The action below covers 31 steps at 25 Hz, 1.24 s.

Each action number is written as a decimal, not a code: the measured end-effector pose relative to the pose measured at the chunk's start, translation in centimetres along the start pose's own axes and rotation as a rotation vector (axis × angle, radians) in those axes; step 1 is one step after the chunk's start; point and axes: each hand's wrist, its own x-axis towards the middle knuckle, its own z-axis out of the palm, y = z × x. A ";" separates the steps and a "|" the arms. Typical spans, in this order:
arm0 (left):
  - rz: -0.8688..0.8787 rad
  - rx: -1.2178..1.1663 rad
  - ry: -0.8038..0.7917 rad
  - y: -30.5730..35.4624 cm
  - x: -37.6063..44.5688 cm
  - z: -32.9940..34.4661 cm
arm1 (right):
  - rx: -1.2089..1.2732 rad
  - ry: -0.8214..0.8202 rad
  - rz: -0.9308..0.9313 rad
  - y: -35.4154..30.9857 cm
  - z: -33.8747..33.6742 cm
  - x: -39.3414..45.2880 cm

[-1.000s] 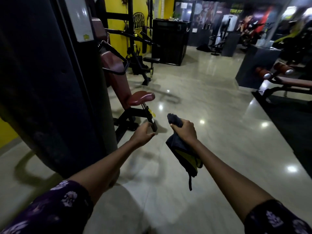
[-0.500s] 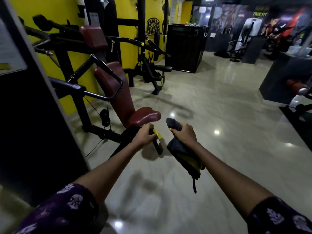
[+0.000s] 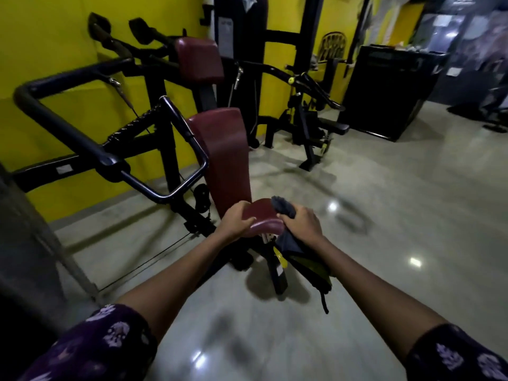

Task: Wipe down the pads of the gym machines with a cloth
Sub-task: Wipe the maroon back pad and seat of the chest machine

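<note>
A gym machine stands in front of me with maroon pads: a small seat pad [image 3: 262, 215], a long back pad [image 3: 224, 152] rising behind it, and a head pad [image 3: 198, 60] higher up. My left hand [image 3: 237, 222] grips the seat pad's near left edge, fingers curled over it. My right hand [image 3: 302, 225] grips a dark grey cloth with a yellow side [image 3: 299, 254] at the seat's right edge. One end of the cloth sticks up past my fingers, and the rest hangs down below my wrist.
Black tubular handles [image 3: 90, 149] of the machine reach out on the left, at about chest level. A second black machine [image 3: 310, 114] and a black cabinet [image 3: 384, 89] stand behind on the right. Yellow wall [image 3: 49, 45] at the left; glossy tiled floor [image 3: 398, 215] to the right.
I have come closer to the machine. My left hand went from hanging free to gripping the seat pad, and my right hand brought the cloth up to the seat's right edge.
</note>
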 end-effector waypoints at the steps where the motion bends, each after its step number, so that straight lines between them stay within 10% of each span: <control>1: -0.024 0.003 0.019 -0.1 1.7 0.0 | -0.009 -0.012 -0.025 0.3 0.2 2.2; 20: -0.214 -0.128 0.357 -4.5 37.1 -3.8 | 0.133 -0.172 -0.243 -2.0 9.4 41.2; 31: -0.102 0.045 0.695 -7.5 53.1 -16.8 | 0.245 -0.150 -0.407 -10.8 11.9 61.3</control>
